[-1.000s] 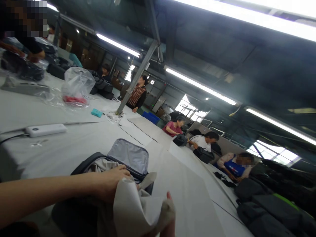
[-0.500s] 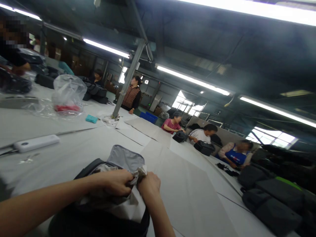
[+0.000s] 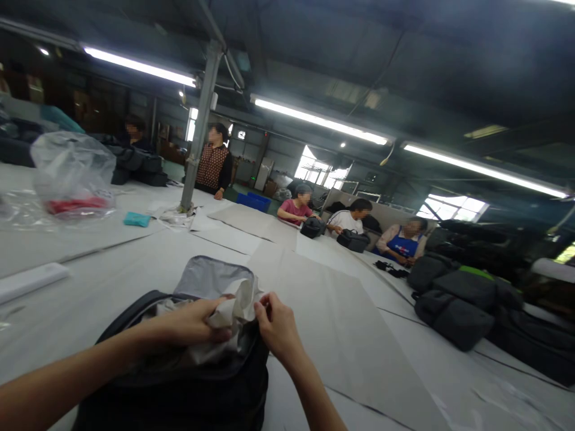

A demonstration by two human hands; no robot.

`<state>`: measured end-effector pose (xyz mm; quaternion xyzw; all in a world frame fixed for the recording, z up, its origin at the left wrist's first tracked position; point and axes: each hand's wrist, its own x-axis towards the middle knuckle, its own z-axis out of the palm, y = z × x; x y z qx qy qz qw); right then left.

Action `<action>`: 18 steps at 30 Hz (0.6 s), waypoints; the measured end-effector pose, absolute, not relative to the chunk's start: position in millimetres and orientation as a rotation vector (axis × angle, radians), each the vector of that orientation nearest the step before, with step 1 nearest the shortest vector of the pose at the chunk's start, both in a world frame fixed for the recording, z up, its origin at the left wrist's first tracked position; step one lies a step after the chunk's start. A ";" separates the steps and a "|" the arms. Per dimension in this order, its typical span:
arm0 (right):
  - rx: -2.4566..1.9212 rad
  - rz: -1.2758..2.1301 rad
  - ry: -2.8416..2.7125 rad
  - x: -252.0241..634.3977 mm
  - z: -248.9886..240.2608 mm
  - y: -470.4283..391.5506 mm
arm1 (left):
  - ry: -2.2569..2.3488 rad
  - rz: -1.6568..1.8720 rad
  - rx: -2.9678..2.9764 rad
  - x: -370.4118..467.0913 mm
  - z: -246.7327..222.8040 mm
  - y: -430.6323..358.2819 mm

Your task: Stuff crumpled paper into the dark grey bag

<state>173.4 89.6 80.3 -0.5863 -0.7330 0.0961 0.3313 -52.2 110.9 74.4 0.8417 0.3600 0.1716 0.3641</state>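
Note:
A dark bag (image 3: 193,389) lies open on the table in front of me, its grey-lined flap (image 3: 204,276) standing up at the far side. Crumpled off-white paper (image 3: 236,302) bulges out of the bag's opening. My left hand (image 3: 191,323) presses into the paper from the left, fingers curled around it. My right hand (image 3: 275,326) pinches the same wad at its right edge, right by the bag's rim.
The long white table (image 3: 135,263) carries flat paper sheets (image 3: 314,287), a clear plastic bag (image 3: 72,176) with something red inside, a teal object (image 3: 137,219) and a white bar (image 3: 31,280). Dark bags (image 3: 453,308) pile at right. Several people work along the far side.
The paper was loose and spread between my hands a second ago; both hands have bunched it into the bag's opening. My view has swung rightward and levelled.

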 end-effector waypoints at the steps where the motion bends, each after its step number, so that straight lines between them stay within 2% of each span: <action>1: -1.498 0.244 -1.888 174.8 77.2 86.5 | 0.916 0.432 2.140 -53.8 75.5 112.8; 6: -1.310 0.095 -1.865 173.8 61.1 66.0 | 0.927 0.416 2.117 -55.0 72.0 111.7; 12: -0.914 -0.640 -2.079 161.5 45.4 34.6 | 0.993 0.361 2.316 -43.9 61.2 98.7; 18: -0.846 -0.631 -2.221 142.7 12.6 35.1 | 1.076 0.179 2.609 -26.2 48.2 85.4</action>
